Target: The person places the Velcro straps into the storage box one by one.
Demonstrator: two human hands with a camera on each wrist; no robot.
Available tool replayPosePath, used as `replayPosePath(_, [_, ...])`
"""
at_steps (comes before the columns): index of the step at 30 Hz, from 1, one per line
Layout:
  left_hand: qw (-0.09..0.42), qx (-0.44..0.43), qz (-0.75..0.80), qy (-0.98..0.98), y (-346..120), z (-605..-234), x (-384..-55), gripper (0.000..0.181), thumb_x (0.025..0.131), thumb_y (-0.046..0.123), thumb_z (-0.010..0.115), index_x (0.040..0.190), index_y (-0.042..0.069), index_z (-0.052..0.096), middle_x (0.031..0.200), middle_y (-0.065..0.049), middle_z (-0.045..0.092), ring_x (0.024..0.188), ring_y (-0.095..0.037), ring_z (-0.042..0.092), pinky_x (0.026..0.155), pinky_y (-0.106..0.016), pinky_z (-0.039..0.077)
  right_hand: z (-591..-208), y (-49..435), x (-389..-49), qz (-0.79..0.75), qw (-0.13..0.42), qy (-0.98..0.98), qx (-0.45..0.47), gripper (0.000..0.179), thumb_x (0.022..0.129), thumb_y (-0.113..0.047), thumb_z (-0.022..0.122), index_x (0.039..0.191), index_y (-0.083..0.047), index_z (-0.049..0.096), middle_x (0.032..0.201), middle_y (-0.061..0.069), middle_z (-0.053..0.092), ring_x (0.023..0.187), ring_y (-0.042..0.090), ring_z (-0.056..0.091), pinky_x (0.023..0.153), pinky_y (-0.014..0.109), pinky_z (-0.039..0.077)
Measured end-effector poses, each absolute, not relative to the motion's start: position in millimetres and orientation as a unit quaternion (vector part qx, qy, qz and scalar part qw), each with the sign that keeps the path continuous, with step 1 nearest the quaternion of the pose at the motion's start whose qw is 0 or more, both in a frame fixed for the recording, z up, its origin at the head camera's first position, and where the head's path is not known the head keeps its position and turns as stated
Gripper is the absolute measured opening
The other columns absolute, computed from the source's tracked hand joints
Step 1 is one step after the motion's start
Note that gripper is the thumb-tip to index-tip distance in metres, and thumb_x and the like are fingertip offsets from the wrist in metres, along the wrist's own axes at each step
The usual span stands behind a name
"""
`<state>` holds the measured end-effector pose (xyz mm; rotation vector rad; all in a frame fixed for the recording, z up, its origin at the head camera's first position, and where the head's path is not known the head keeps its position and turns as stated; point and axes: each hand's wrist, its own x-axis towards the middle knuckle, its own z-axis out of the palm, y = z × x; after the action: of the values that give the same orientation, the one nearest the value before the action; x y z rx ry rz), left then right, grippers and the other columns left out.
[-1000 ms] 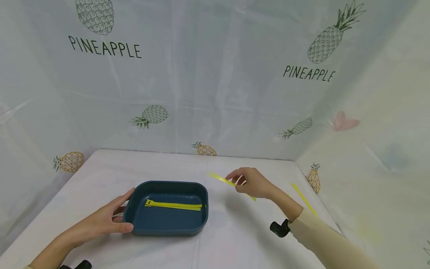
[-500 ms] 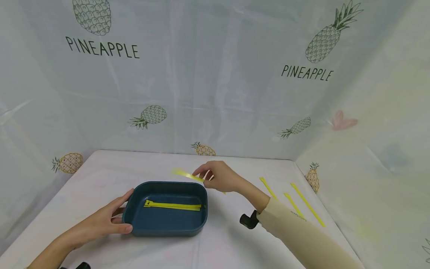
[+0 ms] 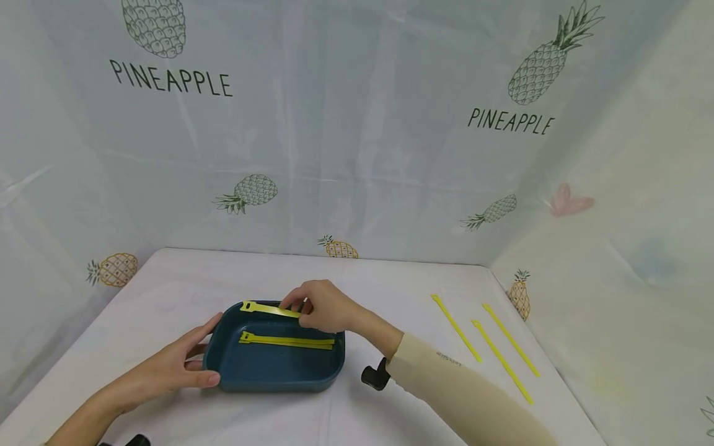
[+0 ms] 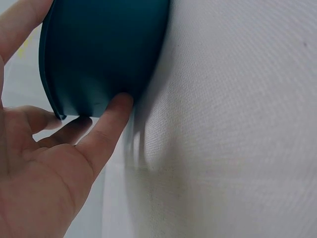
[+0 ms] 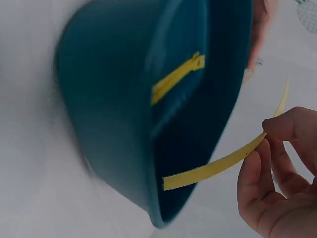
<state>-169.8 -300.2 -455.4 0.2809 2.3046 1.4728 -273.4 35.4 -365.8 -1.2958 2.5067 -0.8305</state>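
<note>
My left hand grips the left end of a dark blue rectangular box, thumb at the near corner and fingers along the side wall. In the left wrist view the thumb presses the wall low down. My right hand pinches a yellow cable tie between thumb and fingers, over the box's far right rim. Its slotted head points left; in the right wrist view the tie's plain end reaches over the box opening. Inside the box, yellow cable ties lie together lengthwise, heads left.
Three more yellow cable ties lie slanted on the white-covered table at the right: a left one, a middle one and a far right one. A pineapple-print curtain hangs behind the table.
My right hand has moved left from the middle of the table to the box, carrying the pinched cable tie. The left hand and box have stayed in place.
</note>
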Motion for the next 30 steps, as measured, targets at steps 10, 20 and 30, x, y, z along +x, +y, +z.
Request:
replayPosePath(10, [0.193,0.096,0.526,0.822,-299.9,-456.3,-169.2,0.112,0.097,0.027,0.079,0.173,0.027,-0.004,0.171,-0.032,0.004,0.144,-0.056,0.043,0.095,-0.035,0.058,-400.0,20.2,-270.6,-0.240,0.083,0.854,-0.454,0.034,0.094,0.007,0.073,0.123,-0.009,0.079,0.103,0.001,0.076,0.080,-0.001,0.063,0.074,0.012,0.050])
replayPosePath(20, [0.199,0.109,0.533,0.815,-302.6,-458.3,-171.2,0.110,0.100,0.024,0.076,0.172,0.028,-0.006,0.172,-0.032,0.000,0.147,-0.059,0.038,0.094,-0.031,0.057,-417.8,13.5,-268.9,-0.220,0.085,0.863,-0.446,0.032,0.094,0.003,0.074,0.122,-0.012,0.080,0.097,-0.004,0.074,0.074,-0.003,0.058,0.070,0.010,0.048])
replayPosePath(30, [0.201,0.115,0.540,0.809,-301.6,-454.6,-168.4,0.109,0.100,0.022,0.075,0.172,0.025,-0.006,0.173,-0.029,-0.001,0.147,-0.055,0.041,0.093,-0.026,0.056,-429.0,7.8,-266.5,-0.219,0.106,0.873,-0.424,0.035,0.093,0.005,0.074,0.123,-0.013,0.080,0.103,-0.002,0.075,0.079,-0.002,0.059,0.074,0.013,0.050])
